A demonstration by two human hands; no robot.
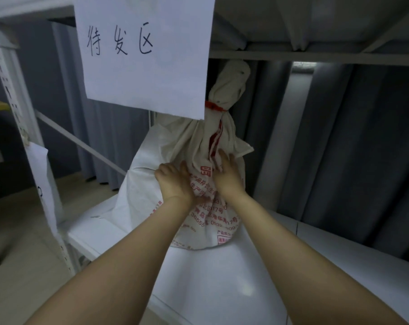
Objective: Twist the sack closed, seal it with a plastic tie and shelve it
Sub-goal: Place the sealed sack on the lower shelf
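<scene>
Sack stands upright on the white shelf, its upper left hidden behind a hanging paper sign; left hand and right hand press flat, fingers spread, against its red-printed front, red tie cinching the twisted neck

Both bare arms reach forward, the left hand and right hand side by side, fingers seemingly spread flat, palms down.
</scene>
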